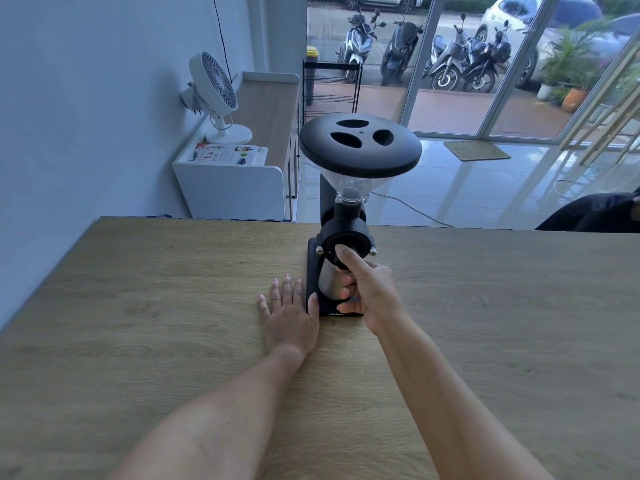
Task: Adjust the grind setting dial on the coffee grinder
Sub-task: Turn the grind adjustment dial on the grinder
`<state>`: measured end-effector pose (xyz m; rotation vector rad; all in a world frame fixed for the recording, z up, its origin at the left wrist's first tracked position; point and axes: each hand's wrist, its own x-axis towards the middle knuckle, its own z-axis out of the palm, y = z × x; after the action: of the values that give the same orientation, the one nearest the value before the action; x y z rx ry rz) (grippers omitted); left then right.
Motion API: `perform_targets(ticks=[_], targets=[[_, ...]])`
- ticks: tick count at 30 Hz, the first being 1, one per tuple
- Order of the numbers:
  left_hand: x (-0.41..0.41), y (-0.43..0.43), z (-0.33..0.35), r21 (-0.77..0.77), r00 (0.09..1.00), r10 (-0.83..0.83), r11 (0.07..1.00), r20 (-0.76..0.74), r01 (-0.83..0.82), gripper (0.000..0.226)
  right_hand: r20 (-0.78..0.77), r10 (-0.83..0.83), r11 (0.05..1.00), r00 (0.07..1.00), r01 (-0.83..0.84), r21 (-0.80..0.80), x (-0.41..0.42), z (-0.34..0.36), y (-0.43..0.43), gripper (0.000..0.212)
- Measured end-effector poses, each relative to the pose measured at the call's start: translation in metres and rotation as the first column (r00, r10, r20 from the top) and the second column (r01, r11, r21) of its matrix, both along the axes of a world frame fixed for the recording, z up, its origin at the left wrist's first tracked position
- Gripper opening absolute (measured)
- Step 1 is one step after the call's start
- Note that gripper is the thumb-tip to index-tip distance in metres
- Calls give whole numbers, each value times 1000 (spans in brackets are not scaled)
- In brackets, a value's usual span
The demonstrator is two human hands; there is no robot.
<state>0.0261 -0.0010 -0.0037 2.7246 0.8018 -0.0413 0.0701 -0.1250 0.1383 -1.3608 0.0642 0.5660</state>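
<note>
My right hand (370, 292) pinches the dial (346, 245) on the grinder (349, 216), thumb on top. My left hand (291, 310) lies spread on the tabletop (138, 306) beside its base. A hard twist may tip the top-heavy grinder.

We see two bare forearms reaching in from the bottom edge, with no sleeve, watch or bracelet on either one. The left hand (290, 318) wears a thin ring on one finger (which finger is hard to tell at this size), and its nails are short with a pale pinkish finish. The right hand (367, 295) shows the same pale nails and no ring that we can make out.
</note>
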Motion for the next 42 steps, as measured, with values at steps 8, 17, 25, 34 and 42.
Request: perform_targets(ticks=[8,17,25,34,42], targets=[[0,0,1,-5,1000,-4,1000,8,4,65,-30,134,989,991,-131,71,8,-7,-9,61],[1,1,-2,6,1000,3,1000,0,-3,65,-79,193,976,978,-183,122,19,-12,-16,48],[-1,0,-1,10,1000,0,1000,3,0,65,-87,154,974,984,-136,180,18,-10,-15,30],[1,1,-4,15,1000,5,1000,6,-5,65,-70,148,975,987,-133,180,17,-10,-14,38],[1,1,-3,12,1000,3,1000,6,-3,65,-62,112,982,992,-100,158,17,-9,-14,38]])
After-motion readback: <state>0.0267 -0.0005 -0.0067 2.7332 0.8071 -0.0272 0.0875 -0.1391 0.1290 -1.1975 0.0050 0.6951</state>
